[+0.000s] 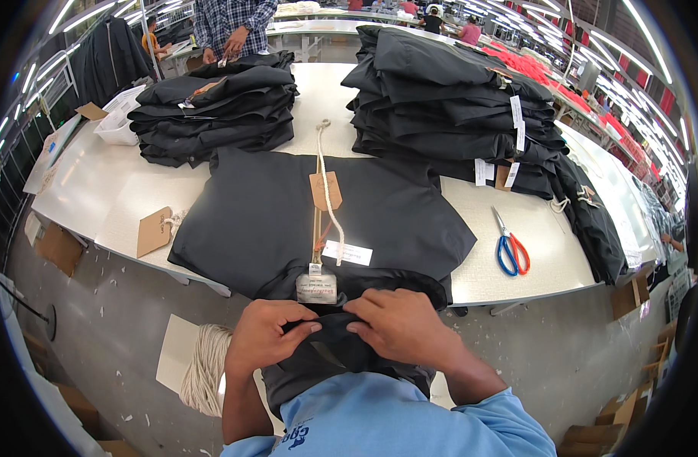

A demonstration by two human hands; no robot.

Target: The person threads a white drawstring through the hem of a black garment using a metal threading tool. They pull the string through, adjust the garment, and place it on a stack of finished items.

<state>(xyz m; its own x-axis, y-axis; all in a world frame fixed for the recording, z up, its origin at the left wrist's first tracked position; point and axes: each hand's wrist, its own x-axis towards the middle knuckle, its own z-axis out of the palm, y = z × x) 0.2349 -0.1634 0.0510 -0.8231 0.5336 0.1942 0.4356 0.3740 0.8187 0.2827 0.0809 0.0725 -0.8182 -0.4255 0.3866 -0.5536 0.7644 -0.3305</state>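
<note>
A black garment point(257, 211) lies spread on the white table, its near part hanging over the front edge toward me. My left hand point(269, 331) pinches the edge of black cloth between thumb and fingers. Beside it, my right hand point(397, 323) grips the same edge a short way to the right. Just beyond my hands is a sewn-in cloth label point(316, 289) bearing writing. A brown card tag point(325, 192), a white paper tag point(349, 253) and a length of white rope point(327, 171) lie along the garment's middle.
Stacks of folded black garments stand at the back left point(212, 114) and back right point(440, 85). Scissors point(512, 251) with blue and red handles lie right. A brown card point(153, 231) and white basket point(117, 114) are left. A co-worker's hand point(236, 41) is beyond the left stack. Coiled rope point(206, 368) sits below.
</note>
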